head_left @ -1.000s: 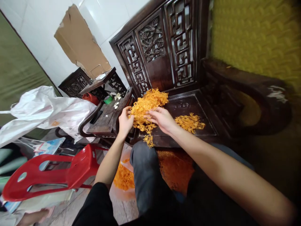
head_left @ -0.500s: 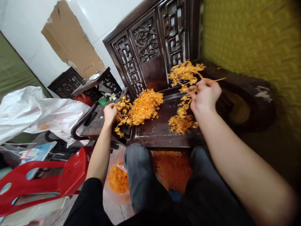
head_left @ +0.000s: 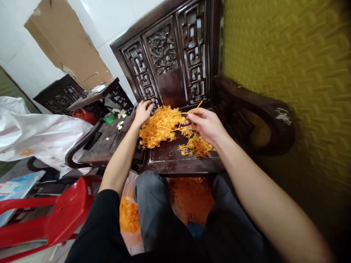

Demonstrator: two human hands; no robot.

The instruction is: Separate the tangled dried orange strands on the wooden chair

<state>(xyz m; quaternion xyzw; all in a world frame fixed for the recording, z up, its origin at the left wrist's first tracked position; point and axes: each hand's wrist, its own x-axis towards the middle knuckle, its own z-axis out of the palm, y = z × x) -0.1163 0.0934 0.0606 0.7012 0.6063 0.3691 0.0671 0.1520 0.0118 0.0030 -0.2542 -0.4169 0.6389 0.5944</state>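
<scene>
I see my left hand (head_left: 142,111) resting on the far edge of the big pile of orange plastic sprigs (head_left: 159,126), fingers spread loose, gripping nothing. My right hand (head_left: 205,124) pinches a thin orange plastic stem (head_left: 195,109) between thumb and fingers, just beside the big pile. A small heap of orange sprigs (head_left: 196,146) lies under that hand on the dark wooden chair seat (head_left: 175,160).

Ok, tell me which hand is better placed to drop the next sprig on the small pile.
Right. The right hand already pinches an orange sprig just above the small pile. The left hand rests on the far edge of the big pile, further away.
</scene>
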